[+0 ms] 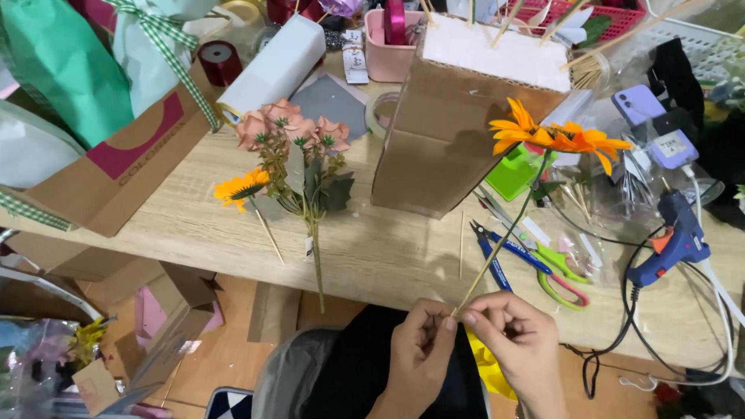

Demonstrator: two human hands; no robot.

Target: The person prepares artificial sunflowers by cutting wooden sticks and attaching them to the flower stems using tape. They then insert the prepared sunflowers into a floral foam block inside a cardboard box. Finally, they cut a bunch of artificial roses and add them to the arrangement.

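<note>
Orange flower (559,138) on a thin wooden stick, raised above the wooden table (388,248) beside a cardboard box (450,132). Left hand (419,345) and right hand (516,337) both pinch the stick's lower end. Scissors (555,271) and blue glue gun (671,248) lie nearby.

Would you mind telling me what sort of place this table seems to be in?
Most likely a craft or flower-arranging workbench. Both hands, left and right, pinch the stick stem of an orange artificial flower. A pink artificial bouquet, blue glue gun and scissors lie on the wooden table.
</note>
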